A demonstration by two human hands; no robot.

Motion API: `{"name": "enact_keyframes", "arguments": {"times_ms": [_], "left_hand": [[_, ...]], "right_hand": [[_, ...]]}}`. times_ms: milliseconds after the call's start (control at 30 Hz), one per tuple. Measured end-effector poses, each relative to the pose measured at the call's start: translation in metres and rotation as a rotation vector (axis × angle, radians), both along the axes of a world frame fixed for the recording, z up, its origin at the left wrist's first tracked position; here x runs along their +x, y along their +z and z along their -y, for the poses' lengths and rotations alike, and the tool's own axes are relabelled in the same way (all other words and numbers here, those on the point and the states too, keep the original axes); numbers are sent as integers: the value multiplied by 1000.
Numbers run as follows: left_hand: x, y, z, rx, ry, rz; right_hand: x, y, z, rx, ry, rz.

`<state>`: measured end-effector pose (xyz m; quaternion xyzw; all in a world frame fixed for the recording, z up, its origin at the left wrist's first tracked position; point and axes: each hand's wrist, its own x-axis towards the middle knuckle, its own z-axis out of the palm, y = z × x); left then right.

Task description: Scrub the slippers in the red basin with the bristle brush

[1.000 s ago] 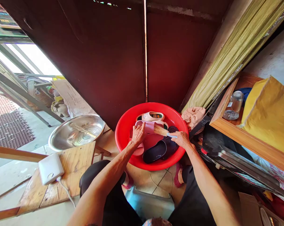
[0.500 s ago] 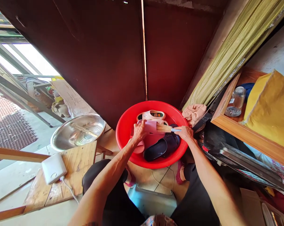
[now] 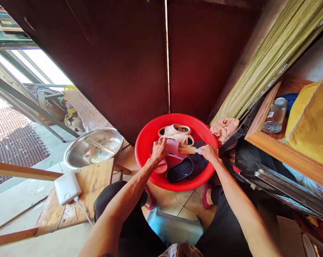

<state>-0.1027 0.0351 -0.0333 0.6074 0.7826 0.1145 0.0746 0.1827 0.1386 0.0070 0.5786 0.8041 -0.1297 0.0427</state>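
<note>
The corner is enclosed by dark red doors [image 3: 124,64] and an olive curtain [image 3: 257,67]; a wooden shelf [image 3: 268,146] is set at right, tiled floor [image 3: 188,203] is laid below, and daylight is admitted past a doormat [image 3: 14,150] at left.

Slippers [image 3: 179,170] inside a plastic basin [image 3: 174,117]

The bare left hand [image 3: 159,150] curls its fingers closed, knuckles up, and the bare right hand [image 3: 209,152] closes likewise, fingers pointing inward. The hands are near each other at about one height. The bare left forearm [image 3: 126,194] and bare right forearm [image 3: 237,200] angle inward from below, wrists gently bent.
</note>
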Motion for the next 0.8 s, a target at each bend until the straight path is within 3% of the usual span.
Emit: {"name": "enact_keyframes", "arguments": {"times_ms": [233,367,500,567,700,800], "left_hand": [[-18,6,-2,-15,18,15],[-14,3,-5,-51,112,127],[-4,13,2,-71,242,180],[-7,19,6,-59,287,188],[-26,24,6,14,316,248],[-29,23,5,87,224,284]], "right_hand": [[35,18,9,34,-44,89],[18,22,25,-56,-14,-60],[4,18,37,-43,98,-138],[15,8,30,-68,76,-179],[39,-32,-11,-73,-15,-196],[30,-59,-21,-168,-7,-344]]}}
